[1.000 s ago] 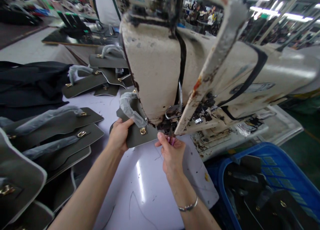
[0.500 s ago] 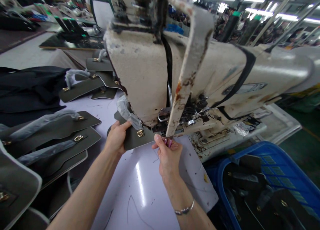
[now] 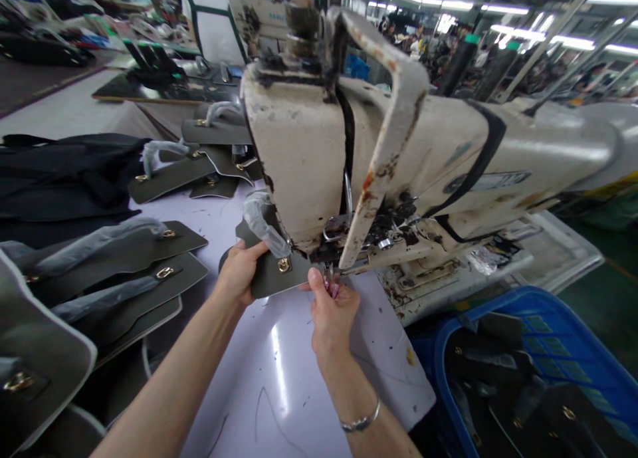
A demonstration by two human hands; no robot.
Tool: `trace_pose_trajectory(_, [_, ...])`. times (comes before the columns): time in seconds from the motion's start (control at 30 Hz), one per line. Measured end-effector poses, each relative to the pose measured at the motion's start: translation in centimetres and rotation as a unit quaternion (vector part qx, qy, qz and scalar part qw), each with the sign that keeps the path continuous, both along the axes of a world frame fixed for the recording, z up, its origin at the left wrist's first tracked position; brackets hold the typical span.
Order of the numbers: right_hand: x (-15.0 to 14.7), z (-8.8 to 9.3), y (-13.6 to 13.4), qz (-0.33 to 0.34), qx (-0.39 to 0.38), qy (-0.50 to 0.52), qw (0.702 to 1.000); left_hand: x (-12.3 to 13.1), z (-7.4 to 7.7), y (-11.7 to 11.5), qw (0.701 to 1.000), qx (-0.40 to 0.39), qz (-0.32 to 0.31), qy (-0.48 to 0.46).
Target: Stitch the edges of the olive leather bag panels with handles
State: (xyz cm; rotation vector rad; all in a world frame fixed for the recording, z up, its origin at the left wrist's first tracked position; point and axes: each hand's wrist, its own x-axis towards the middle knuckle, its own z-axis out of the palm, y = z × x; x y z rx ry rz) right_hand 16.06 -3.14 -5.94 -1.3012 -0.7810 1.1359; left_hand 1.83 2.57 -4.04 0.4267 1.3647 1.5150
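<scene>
A dark olive bag flap (image 3: pixel 272 280) with a gold ring fitting and a plastic-wrapped handle (image 3: pixel 262 222) lies flat under the head of a sewing machine (image 3: pixel 304 159). My left hand (image 3: pixel 239 272) grips its left side, thumb on top and the other fingers underneath. At the flap's right front corner, close to the presser foot, my right hand (image 3: pixel 331 312) pinches the edge between thumb and forefinger. A small pink-handled tool (image 3: pixel 331 287) shows among the right hand's fingers; the rest of it is hidden. The needle area is mostly covered by the machine's guard arm.
Several similar flaps with wrapped handles (image 3: pixel 124 245) are piled at the left, and more (image 3: pixel 169 172) lie behind. Black fabric (image 3: pixel 64 179) rests at the far left. On the right, a blue basket (image 3: pixel 543 298) holds further pieces. Loose threads lie on the white tabletop (image 3: pixel 294 405).
The camera view has shifted slightly, so the machine appears lower and further right. Both hands keep their hold on the flap; the right hand's fingers have shifted a little around the pink-handled tool.
</scene>
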Motion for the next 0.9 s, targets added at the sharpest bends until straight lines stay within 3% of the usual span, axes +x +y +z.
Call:
trace_pose_trajectory(0.47, [-0.6, -0.1, -0.7, 0.026, -0.048, 0.042, 0.998, 0.7, 0.8, -0.6, 1.0, 0.008, -0.001, -0.003])
trace_pose_trajectory(0.9, [-1.8, -0.4, 0.2, 0.002, -0.032, 0.076, 0.997, 0.7, 0.8, -0.8, 1.0, 0.004, 0.028, -0.013])
